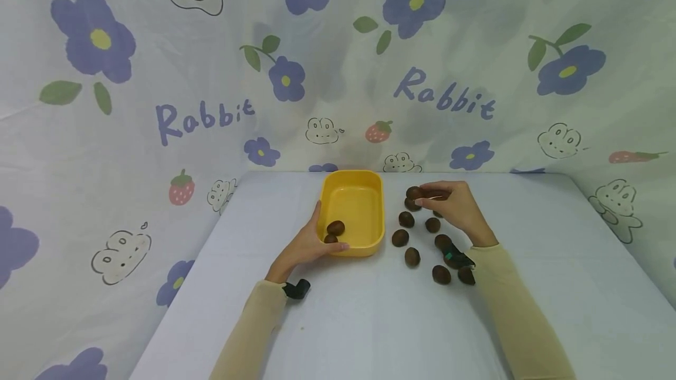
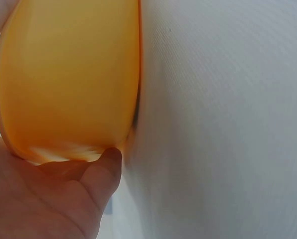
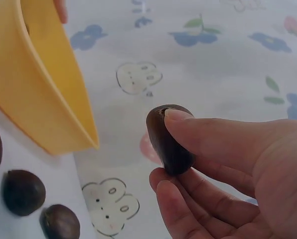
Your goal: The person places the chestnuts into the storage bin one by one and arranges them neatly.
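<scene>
In the head view my left hand [image 1: 303, 244] grips the near left corner of a yellow plastic box [image 1: 361, 210]. Its thumb lies along the near rim and the fingers go up the left side; the left wrist view has the box wall [image 2: 69, 84] against that hand. Two dark brown chestnuts [image 1: 335, 227] lie inside, at the near left. My right hand [image 1: 458, 207] pinches a glossy chestnut [image 3: 163, 142] between thumb and fingers, to the right of the box. In the head view this chestnut overlaps another one below it.
Several loose chestnuts [image 1: 412, 257] are scattered on the white table [image 1: 348, 321] right of the box, some partly hidden under the right hand and wrist. A cloth printed with flowers and rabbits [image 1: 338, 75] hangs behind the table's far edge.
</scene>
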A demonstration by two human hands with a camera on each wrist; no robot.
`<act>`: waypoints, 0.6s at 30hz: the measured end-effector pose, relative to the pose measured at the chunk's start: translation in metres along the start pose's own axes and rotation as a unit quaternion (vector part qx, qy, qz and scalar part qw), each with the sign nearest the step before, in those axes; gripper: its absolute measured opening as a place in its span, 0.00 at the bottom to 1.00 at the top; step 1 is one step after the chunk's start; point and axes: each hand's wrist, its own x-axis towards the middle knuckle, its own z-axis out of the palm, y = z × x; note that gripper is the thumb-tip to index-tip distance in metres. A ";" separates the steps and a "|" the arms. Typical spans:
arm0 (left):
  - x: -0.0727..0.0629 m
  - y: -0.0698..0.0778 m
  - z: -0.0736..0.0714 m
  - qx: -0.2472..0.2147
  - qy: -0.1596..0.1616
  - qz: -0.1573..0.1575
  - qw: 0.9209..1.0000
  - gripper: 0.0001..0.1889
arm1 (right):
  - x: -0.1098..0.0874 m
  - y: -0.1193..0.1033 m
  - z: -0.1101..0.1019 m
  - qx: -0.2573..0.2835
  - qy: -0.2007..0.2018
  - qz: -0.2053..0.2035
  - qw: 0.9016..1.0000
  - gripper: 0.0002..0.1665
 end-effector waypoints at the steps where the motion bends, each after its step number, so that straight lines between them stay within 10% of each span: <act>1: 0.000 0.000 0.000 -0.001 0.000 -0.002 1.000 0.77 | 0.000 -0.002 0.003 0.004 -0.004 -0.001 1.000 0.28; 18: 0.002 -0.003 0.002 -0.007 0.001 0.005 1.000 0.76 | -0.003 -0.020 0.042 0.010 -0.062 -0.035 0.997 0.25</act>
